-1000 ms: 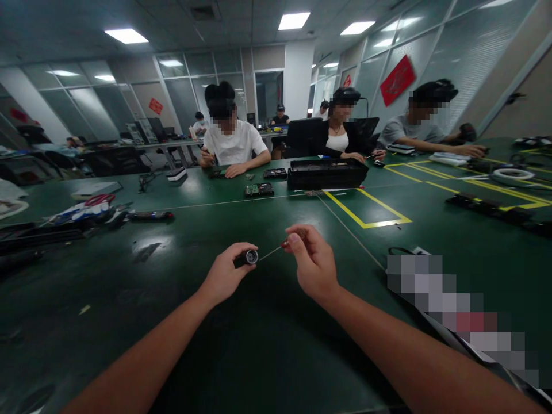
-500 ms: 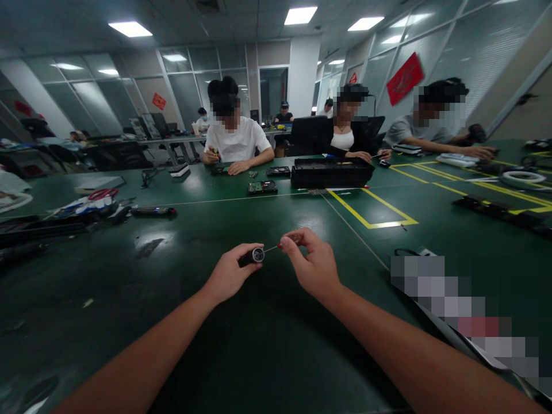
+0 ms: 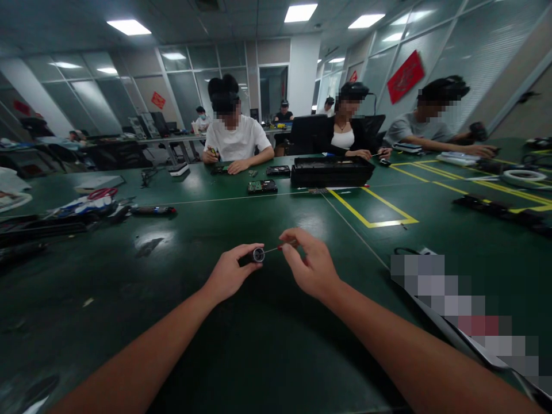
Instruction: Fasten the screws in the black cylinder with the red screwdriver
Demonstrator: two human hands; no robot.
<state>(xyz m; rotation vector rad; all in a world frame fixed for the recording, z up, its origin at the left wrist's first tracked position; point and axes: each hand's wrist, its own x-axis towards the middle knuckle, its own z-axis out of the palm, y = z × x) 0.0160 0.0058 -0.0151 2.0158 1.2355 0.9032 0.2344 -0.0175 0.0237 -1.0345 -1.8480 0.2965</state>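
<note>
My left hand is closed round a small black cylindrical part whose round, silver-rimmed end faces me. From the right, the thin shaft of a screwdriver reaches to the side of this part; whether its tip sits in a screw cannot be seen. My right hand is closed on the red-ended handle of the screwdriver, with thumb and forefinger at it. Most of the handle is hidden behind the fingers. Both hands are held above the green table.
Across the table are a long black housing and a circuit board. A dark pen-like tool and a pile of cables lie at left. Yellow tape marks the right side. Several people sit opposite.
The fingers of my right hand have shifted and loosened slightly round the screwdriver handle. My left hand and the cylindrical part have stayed in place.
</note>
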